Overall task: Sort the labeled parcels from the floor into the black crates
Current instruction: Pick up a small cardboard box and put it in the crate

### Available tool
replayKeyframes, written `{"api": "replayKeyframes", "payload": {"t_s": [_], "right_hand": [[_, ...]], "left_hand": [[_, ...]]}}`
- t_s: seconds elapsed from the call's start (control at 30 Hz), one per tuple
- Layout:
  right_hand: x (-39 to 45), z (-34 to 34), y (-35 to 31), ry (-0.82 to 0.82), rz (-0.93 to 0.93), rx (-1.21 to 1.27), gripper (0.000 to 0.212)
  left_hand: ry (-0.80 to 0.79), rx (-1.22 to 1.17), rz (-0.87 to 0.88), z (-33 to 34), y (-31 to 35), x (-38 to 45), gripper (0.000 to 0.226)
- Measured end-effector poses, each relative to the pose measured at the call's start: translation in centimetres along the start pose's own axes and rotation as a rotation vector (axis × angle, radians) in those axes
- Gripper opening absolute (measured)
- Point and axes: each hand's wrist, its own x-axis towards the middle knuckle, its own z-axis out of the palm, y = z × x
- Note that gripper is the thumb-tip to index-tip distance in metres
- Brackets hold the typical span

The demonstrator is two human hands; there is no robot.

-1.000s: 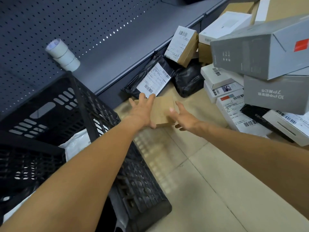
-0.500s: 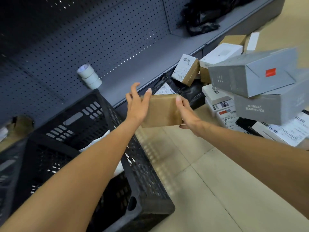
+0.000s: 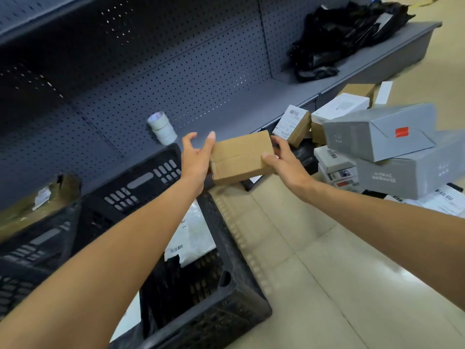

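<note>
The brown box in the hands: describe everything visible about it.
The brown box is a small plain cardboard carton, closed, with a flap seam running along its upper face. No label shows on the sides in view. It is held in the air, tilted, above the floor beside the black crate. The left hand presses its left end with straight fingers; the right hand grips its right end.

I'm in a shop stockroom or parcel depot: grey pegboard shelving [image 3: 156,79], labelled parcels [image 3: 292,122] heaped on the tiled floor [image 3: 339,285], and black crates [image 3: 226,248] beside me.
</note>
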Motion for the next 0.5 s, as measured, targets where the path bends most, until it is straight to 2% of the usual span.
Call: {"api": "replayKeyframes", "payload": {"t_s": [0.13, 0.5], "right_hand": [[-0.8, 1.6, -1.9, -0.044, -0.119, 0.006, 0.059], [-1.3, 7.8, -4.9, -0.075, -0.277, -0.171, 0.087]], "left_hand": [[-0.002, -0.034, 0.021, -3.0, -0.3, -0.3, 0.062], [0.107, -0.134, 0.09, -11.0, -0.9, -2.7, 0.053]]}}
